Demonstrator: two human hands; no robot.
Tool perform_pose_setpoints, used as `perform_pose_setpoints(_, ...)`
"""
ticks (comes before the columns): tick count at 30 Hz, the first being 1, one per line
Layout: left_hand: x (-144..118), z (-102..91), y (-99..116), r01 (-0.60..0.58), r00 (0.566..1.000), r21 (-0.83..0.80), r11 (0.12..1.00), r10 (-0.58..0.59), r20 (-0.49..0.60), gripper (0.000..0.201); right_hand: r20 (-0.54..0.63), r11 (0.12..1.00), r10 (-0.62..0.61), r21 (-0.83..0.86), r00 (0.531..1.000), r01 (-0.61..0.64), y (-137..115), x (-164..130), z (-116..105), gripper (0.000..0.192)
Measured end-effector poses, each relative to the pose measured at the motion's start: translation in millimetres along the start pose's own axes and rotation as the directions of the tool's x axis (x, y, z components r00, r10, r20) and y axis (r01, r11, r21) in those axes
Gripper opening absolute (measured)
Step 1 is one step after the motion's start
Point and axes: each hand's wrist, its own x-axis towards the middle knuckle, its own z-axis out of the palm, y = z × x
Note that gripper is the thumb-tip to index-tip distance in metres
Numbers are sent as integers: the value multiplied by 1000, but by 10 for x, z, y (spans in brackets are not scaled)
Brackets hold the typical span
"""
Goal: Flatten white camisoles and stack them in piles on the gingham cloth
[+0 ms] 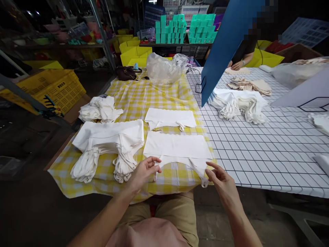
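Note:
A white strappy top (177, 144) lies flat on the yellow checked cloth (164, 92), its straps toward me. My left hand (147, 170) is over its near left strap, thumb and fingers curved with a gap between them. Beside the near right strap is my right hand (220, 176), its thumb and forefinger also apart. Neither hand visibly grips the fabric; whether the fingertips touch it is unclear. Just beyond lies a second white top (171, 117), likewise flat. To the left sits a thick stack of white tops (110, 137), straps hanging in bunches.
A crumpled white fabric pile (100, 109) lies behind the stack. A blue board (223, 51) leans over the white grid-patterned cloth (239, 147), near another stack of white garments (238, 103). Plastic bags (164, 68) and a dark handbag (127, 73) lie farther back. Across the table, a person's hands (238, 65) rest near fabric.

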Motion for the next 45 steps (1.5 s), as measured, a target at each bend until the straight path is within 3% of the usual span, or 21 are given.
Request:
perform_pose_setpoints(7,-416,29,-506,122,990,-121,985,-111,91,32,21,986,161,33,987,-162,377,-368,-104,54)
perform_pose_setpoints(14,-575,126,-654,168,983,-83,982,-160,89,33,7,963,254,96,967,-254,524,-530,-59,53)
perform_pose_setpoints(19,-598,156,-704,34,994,132,991,-47,96,29,-23,959,245,154,969,-239,570,-518,-17,53)
perform_pose_setpoints(24,-622,197,-786,-142,990,404,904,126,66,28,-42,963,225,164,973,-215,608,-525,-2,52)
perform_pose_setpoints(29,-655,232,-814,-201,979,511,835,190,75,27,14,983,171,61,985,-172,668,-561,17,47)
perform_pose_setpoints(31,-639,211,-796,-232,971,550,802,224,82,28,-29,993,121,-10,992,-122,698,-558,9,44)
perform_pose_setpoints(35,-445,34,-722,-305,931,650,696,363,49,29,-253,993,8,-110,967,-37,695,-422,-89,44)
perform_pose_setpoints(37,-254,-97,-653,-327,895,707,628,446,18,28,-302,986,-35,-163,953,-16,630,-256,-167,44)
perform_pose_setpoints(41,233,-270,-461,-316,847,797,515,532,-8,28,-314,935,-128,-355,941,8,388,252,-266,39)
perform_pose_setpoints(45,729,-229,-296,-255,863,865,432,505,2,36,-231,821,-72,-567,970,-74,117,802,-157,42)
